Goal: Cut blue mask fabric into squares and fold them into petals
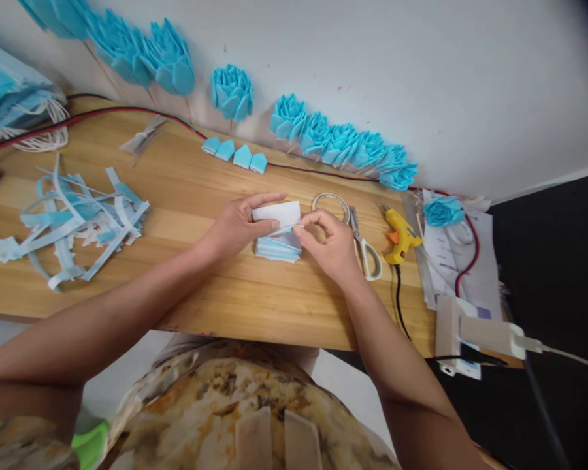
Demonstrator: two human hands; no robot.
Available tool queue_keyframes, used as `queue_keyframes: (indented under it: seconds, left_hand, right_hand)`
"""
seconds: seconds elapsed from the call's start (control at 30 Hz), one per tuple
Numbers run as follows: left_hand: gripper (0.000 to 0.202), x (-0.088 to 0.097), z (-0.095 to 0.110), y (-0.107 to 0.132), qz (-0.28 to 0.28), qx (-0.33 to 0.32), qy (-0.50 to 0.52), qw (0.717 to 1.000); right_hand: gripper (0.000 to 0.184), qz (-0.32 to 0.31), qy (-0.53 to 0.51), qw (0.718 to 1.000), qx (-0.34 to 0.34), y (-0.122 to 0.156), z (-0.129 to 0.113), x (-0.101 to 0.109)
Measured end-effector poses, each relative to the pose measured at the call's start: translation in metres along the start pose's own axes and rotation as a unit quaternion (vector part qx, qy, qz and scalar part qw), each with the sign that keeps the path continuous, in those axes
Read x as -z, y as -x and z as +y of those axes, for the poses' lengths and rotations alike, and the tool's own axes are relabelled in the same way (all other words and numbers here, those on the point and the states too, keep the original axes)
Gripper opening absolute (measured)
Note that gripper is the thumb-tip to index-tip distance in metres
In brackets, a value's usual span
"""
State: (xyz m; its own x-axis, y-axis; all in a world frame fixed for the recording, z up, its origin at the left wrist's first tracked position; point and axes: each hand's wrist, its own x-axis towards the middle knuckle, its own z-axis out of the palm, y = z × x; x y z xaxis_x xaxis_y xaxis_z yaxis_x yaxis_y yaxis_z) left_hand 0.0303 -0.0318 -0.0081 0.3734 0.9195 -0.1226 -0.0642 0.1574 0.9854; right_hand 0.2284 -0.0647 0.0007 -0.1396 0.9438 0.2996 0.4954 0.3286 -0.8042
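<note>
Between my two hands is a white and pale-blue piece of fabric (281,213), being held just above a small stack of blue fabric pieces (278,250). My left hand (245,225) pinches its left side, thumb on top and fingers behind. At the right edge, my right hand (330,245) pinches a folded corner between thumb and index finger. Just beyond my right hand lie a roll of tape (332,197) and white-handled scissors (367,251). Four-sided folded blue pieces with pointed tops (242,156) sit in a row farther back.
Blue fabric flowers (231,91) on sticks lean along the wall. Cut strips (85,225) lie heaped on the left, near a stack of face masks (14,91). A yellow glue gun (399,236) with its cord is at the right, before a power strip (453,336).
</note>
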Motion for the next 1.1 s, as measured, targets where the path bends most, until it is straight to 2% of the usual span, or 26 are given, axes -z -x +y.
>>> queue_keyframes:
  seconds: [0.13,0.3,0.43,0.53,0.67,0.87,0.97,1.1]
  left_hand:
    - [0.062,0.0005,0.0001,0.0001,-0.009,0.003,-0.003,1.000]
    - [0.059,0.0002,-0.0010,0.0000,-0.012,-0.010,0.004,1.000]
    - [0.063,-0.0022,0.0004,0.0001,-0.004,-0.021,-0.004,1.000]
    - [0.068,-0.0048,0.0034,0.0013,0.001,-0.046,-0.046,0.998]
    - [0.063,-0.0054,0.0037,0.0022,0.004,-0.074,-0.081,0.994]
    - [0.060,-0.0035,-0.0015,0.0014,0.004,-0.068,-0.083,0.994]
    - [0.056,-0.0049,0.0013,0.0036,0.001,-0.102,-0.123,0.987]
    - [0.055,-0.0069,0.0054,0.0067,-0.012,-0.150,-0.187,0.971]
  right_hand:
    - [0.007,0.009,-0.020,1.000,-0.013,0.0011,0.0042,-0.0029]
    - [0.028,-0.002,-0.035,0.999,-0.033,0.0013,0.0046,-0.0040]
    - [0.030,0.001,-0.035,0.999,-0.024,0.0015,0.0030,-0.0035]
    - [0.029,0.005,-0.028,0.999,-0.022,0.0020,0.0028,-0.0039]
    - [0.030,0.003,-0.026,0.999,-0.026,0.0027,0.0023,-0.0050]
    - [0.041,-0.021,-0.087,0.995,-0.053,0.0011,0.0032,-0.0044]
    - [0.053,-0.038,-0.117,0.991,-0.049,0.0004,0.0057,-0.0040]
    - [0.062,-0.069,-0.084,0.993,-0.036,0.0021,0.0075,-0.0036]
